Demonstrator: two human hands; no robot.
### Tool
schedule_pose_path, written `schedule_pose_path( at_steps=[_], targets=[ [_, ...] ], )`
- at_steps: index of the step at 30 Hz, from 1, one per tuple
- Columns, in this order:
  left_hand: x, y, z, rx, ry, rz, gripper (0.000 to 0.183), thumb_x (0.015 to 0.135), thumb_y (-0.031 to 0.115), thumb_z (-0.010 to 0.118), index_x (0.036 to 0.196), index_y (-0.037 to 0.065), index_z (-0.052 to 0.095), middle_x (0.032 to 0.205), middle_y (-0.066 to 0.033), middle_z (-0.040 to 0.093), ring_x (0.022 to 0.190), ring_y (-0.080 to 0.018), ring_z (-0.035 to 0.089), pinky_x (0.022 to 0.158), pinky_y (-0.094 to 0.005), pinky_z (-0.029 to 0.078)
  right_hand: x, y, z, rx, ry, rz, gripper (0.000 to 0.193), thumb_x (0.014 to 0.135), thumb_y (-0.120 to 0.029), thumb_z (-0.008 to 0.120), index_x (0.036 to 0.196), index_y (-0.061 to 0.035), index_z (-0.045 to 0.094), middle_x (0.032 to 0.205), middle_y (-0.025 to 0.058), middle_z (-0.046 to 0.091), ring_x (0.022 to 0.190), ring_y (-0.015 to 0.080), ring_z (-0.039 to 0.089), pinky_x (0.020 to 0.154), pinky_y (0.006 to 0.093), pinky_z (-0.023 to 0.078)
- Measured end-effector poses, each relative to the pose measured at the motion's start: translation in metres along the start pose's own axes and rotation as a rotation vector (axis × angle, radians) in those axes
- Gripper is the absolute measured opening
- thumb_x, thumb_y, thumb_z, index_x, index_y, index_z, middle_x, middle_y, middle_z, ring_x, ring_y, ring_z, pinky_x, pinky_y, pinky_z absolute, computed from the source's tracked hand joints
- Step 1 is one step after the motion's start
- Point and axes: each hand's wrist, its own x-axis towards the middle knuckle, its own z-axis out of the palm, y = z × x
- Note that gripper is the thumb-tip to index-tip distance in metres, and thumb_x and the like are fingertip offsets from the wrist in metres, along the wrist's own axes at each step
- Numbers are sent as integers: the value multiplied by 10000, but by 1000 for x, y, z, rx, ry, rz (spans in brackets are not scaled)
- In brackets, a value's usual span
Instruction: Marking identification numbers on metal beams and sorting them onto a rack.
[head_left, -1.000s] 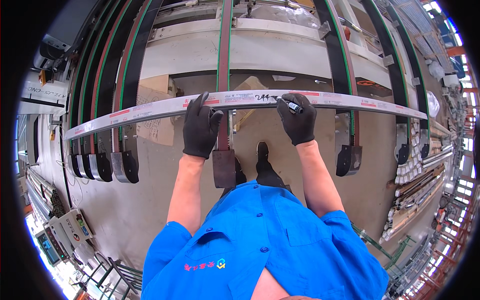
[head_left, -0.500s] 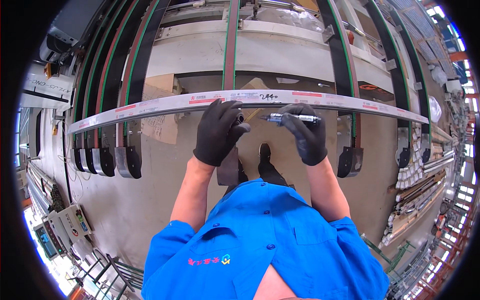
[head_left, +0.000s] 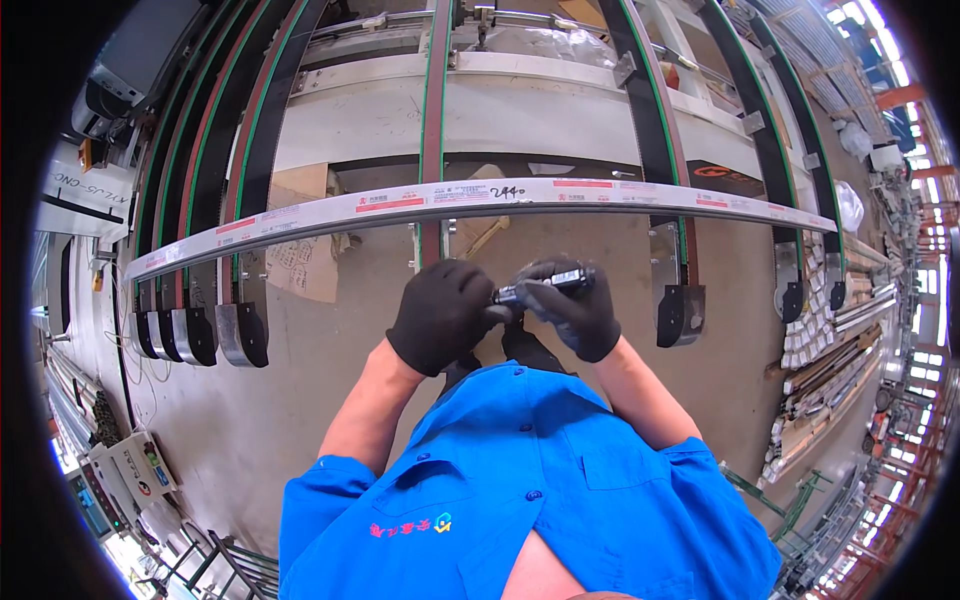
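Note:
Both my hands wear black gloves and meet in front of my chest. My right hand (head_left: 577, 315) is closed around a black marker (head_left: 563, 282) with a pale label, its front end pointing left. Curled fingers of my left hand (head_left: 440, 315) pinch the marker's cap, mostly hidden, against that front end. Beyond the hands, a long pale profile bar (head_left: 330, 212) lies across the machine's belts. Printed film with red patches covers its face, and dark handwriting marks it right of the middle. Neither hand touches the bar.
Several black conveyor arms with green edges (head_left: 650, 110) run away from me, their rounded ends (head_left: 240, 335) jutting toward my side. Cardboard (head_left: 300, 265) lies below the bar at left. Stacked profiles (head_left: 830, 390) stand on the right, and a control box (head_left: 135, 470) at lower left.
My hands have drawn back from the bar toward my body and come together. The marker's tip, bare before, is now at the cap in my left fingers.

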Motion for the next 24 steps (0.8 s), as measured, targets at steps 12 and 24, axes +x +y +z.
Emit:
schedule_pose_path(
  at_steps=[12,24],
  targets=[
    [-15,32,64,-252,161,-426,263,915,140,734,1159,63,673,1021,-185,699,917,-401,688,779,-483,555,26,5,-95,-658,-355,-267,671,798,-279,901,1354,-13,636,1294,138,710,1211,268,664,1069,411,507],
    [-69,112,133,-1056,671,-1100,131,1042,157,605,1152,86,601,1048,-49,668,953,-149,617,845,-349,512,130,75,-348,-1325,-440,-267,693,780,-410,869,1263,37,649,1139,293,707,1120,461,673,984,507,520]
  ],
)
